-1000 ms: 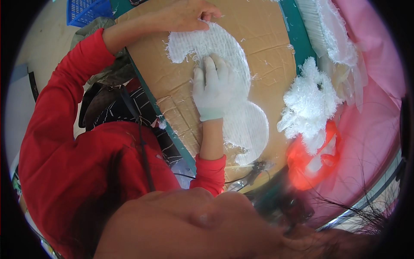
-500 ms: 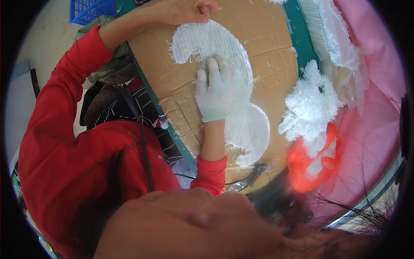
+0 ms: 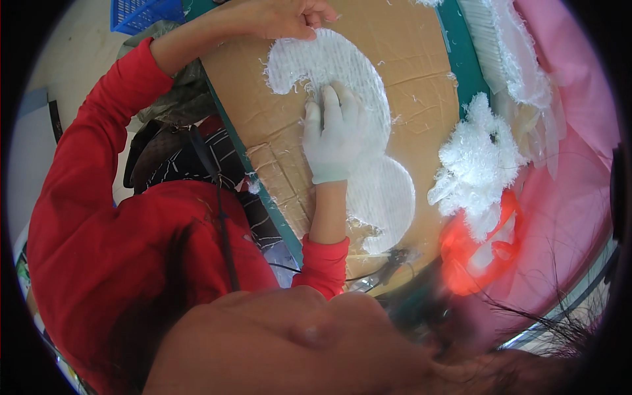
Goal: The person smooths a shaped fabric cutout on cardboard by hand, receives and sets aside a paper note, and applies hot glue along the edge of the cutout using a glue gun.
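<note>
A white, fuzzy-edged, ribbed piece of fabric, curved with two rounded lobes, lies on a brown cardboard sheet. My right hand, in a whitish glove, rests on its middle with palm down and fingers stretched out. Bare and bent at the knuckles, my left hand is at the top end of the piece. Its thumb is close to the fabric's edge and its fingers are curled; anything between them is too small to make out. Loose white threads cling to the edges.
Right of the cardboard lies a heap of white fluffy scraps, above an orange-red plastic bag. Pink cloth covers the far right, with more white ribbed material at upper right. A blue basket is at upper left.
The whole view has shifted slightly, so things sit a little further right. My left hand's fingers have moved slightly at the fabric's top edge. My right hand stays flat on the piece.
</note>
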{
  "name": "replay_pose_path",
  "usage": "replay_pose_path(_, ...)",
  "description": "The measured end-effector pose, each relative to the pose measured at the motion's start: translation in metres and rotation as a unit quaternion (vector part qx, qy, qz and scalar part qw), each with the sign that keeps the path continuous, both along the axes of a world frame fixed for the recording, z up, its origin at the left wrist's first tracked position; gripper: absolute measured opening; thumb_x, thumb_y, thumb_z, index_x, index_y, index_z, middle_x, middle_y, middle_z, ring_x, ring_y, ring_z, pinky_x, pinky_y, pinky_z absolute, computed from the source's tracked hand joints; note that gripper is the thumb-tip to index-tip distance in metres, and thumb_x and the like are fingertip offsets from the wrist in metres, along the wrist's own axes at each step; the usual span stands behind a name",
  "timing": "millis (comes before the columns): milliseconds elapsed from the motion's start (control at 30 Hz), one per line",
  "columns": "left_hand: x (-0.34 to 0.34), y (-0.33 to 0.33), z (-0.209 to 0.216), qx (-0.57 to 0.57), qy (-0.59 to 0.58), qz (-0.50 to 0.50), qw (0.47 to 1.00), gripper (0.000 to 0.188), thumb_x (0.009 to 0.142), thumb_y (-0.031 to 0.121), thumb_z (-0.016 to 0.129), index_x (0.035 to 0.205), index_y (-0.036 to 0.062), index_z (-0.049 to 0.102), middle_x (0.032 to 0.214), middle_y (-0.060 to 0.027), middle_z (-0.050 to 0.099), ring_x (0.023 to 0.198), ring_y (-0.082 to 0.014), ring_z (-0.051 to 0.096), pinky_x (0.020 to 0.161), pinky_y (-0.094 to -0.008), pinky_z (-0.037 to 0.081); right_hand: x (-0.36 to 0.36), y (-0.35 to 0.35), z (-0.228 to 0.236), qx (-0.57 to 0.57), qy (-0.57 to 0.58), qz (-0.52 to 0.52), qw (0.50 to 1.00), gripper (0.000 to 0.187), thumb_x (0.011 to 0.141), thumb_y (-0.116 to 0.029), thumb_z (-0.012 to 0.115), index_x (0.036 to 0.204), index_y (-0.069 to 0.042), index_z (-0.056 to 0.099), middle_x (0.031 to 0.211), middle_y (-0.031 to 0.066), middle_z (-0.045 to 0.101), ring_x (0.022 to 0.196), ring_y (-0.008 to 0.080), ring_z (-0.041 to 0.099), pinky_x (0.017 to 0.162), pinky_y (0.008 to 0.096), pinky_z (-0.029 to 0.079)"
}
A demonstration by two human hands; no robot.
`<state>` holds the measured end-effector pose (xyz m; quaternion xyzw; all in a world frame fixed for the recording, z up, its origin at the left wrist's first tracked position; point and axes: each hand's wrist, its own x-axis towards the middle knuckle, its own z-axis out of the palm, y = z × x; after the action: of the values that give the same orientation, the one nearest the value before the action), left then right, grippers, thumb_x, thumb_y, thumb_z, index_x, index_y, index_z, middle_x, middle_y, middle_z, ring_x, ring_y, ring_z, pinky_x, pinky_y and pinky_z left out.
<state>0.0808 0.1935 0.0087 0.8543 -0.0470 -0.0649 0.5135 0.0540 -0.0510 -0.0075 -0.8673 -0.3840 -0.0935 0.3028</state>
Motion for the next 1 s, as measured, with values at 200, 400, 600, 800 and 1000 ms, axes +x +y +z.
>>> replay_pose_path(200, 0.003, -0.005, 0.003, 0.012, -0.023, 0.007, 1.000, 0.040, 0.077, 0.009, 0.061, 0.115, -0.0029, 0.056, 0.092, -0.0115, 0.066, 0.082, -0.0183, 0.061, 0.074, -0.0303, 0.049, 0.001, -0.002, 0.007, -0.005, -0.019, -0.013, 1.000, 0.027, 0.076, -0.012, 0.065, 0.102, -0.004, 0.061, 0.110, 0.0115, 0.059, 0.102, 0.0324, 0.054, 0.087, 0.0414, 0.043)
replay_pose_path(400, 0.005, -0.003, -0.003, -0.008, 0.031, 0.012, 0.999, 0.039, 0.082, 0.013, 0.062, 0.118, -0.0021, 0.055, 0.097, -0.0097, 0.064, 0.087, -0.0157, 0.060, 0.078, -0.0292, 0.048, 0.000, -0.001, 0.005, -0.002, -0.023, -0.013, 1.000, 0.027, 0.076, -0.012, 0.066, 0.102, -0.004, 0.062, 0.110, 0.0110, 0.059, 0.102, 0.0317, 0.054, 0.087, 0.0410, 0.044)
replay_pose_path(600, 0.006, 0.006, -0.029, -0.096, 0.019, 0.016, 0.995, 0.035, 0.090, 0.016, 0.056, 0.119, -0.0033, 0.054, 0.106, -0.0097, 0.064, 0.097, -0.0157, 0.059, 0.085, -0.0285, 0.046, 0.000, 0.001, 0.000, 0.003, -0.012, -0.003, 1.000, 0.028, 0.076, -0.013, 0.064, 0.103, -0.003, 0.061, 0.111, 0.0121, 0.058, 0.103, 0.0325, 0.053, 0.089, 0.0424, 0.042)
replay_pose_path(800, 0.013, 0.002, -0.019, -0.070, 0.027, 0.028, 0.997, 0.038, 0.093, 0.022, 0.052, 0.122, -0.0029, 0.053, 0.117, -0.0131, 0.060, 0.109, -0.0190, 0.055, 0.093, -0.0300, 0.042, 0.002, -0.003, 0.003, 0.003, -0.009, -0.007, 1.000, 0.029, 0.077, -0.015, 0.063, 0.103, -0.003, 0.060, 0.111, 0.0129, 0.057, 0.104, 0.0334, 0.052, 0.090, 0.0441, 0.041)
replay_pose_path(1000, 0.012, 0.011, -0.029, -0.064, 0.018, -0.037, 0.997, 0.040, 0.087, 0.014, 0.058, 0.124, -0.0025, 0.051, 0.112, -0.0107, 0.062, 0.101, -0.0163, 0.057, 0.088, -0.0283, 0.044, -0.001, -0.002, 0.001, -0.001, -0.004, -0.006, 1.000, 0.029, 0.077, -0.016, 0.063, 0.103, -0.004, 0.060, 0.111, 0.0117, 0.057, 0.104, 0.0327, 0.052, 0.090, 0.0437, 0.041)
